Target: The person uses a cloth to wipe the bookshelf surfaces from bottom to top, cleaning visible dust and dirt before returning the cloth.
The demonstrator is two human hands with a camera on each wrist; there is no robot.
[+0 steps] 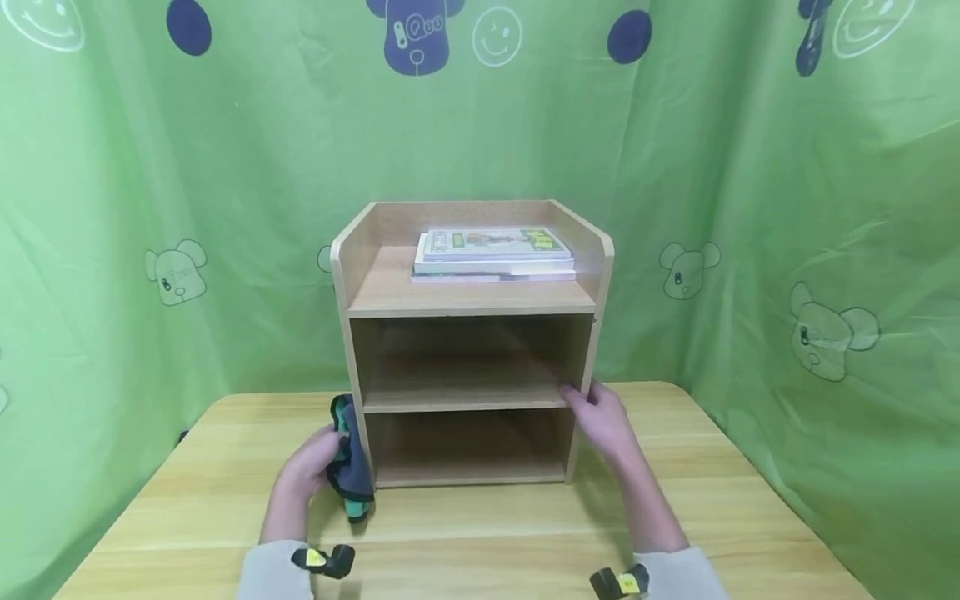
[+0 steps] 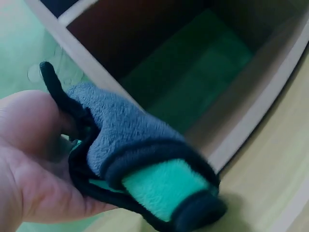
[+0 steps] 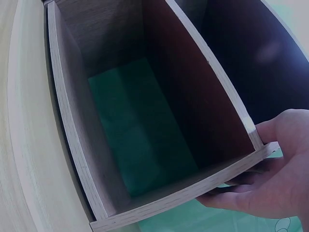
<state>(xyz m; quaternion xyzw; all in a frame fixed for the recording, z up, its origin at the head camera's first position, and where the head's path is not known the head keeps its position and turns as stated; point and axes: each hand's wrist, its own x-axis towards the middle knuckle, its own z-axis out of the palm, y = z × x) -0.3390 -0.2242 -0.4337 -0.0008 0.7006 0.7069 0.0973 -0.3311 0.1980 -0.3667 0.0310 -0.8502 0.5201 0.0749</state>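
Observation:
A small wooden shelf unit (image 1: pixel 472 315) with two open compartments and a raised top tray stands on the table. My left hand (image 1: pixel 309 462) grips a folded cleaning cloth (image 1: pixel 350 467), grey-blue and green with dark edging, against the unit's left side. In the left wrist view, the cloth (image 2: pixel 140 130) is bunched between thumb and fingers beside the lower compartment. With my right hand (image 1: pixel 602 421) I hold the unit's right side panel (image 3: pixel 193 193), thumb on the inner front edge by the middle shelf and fingers outside.
Several stacked books (image 1: pixel 493 257) lie on the unit's top. The pale wooden table (image 1: pixel 465 550) extends on both sides of it. A green patterned curtain (image 1: pixel 247 167) hangs behind and at both sides.

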